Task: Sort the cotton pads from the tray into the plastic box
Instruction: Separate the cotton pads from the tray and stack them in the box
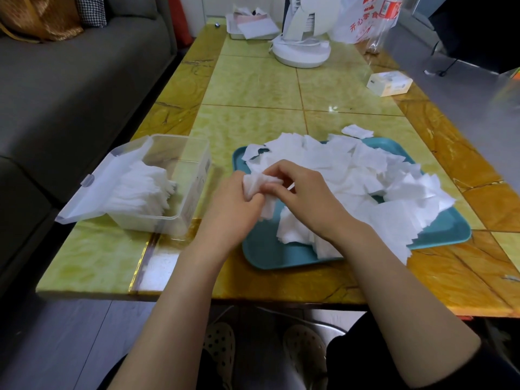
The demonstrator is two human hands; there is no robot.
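A white fan (302, 52) is stood at the far end of the yellow-green table (253, 88), with a plastic bag (365, 21) beside it. A small box (389, 83) is set near the right edge. A grey sofa (70, 80) is seen on the left.

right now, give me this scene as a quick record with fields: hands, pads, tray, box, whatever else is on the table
hands: left hand grips a bunch of cotton pads; right hand pinches the same bunch
tray: teal tray holding a loose pile of pads, some overhanging its right edge
box: clear plastic box left of the tray, lid open, stack of pads inside
stray: single pad on the table beyond the tray
far end: white desk fan, small carton
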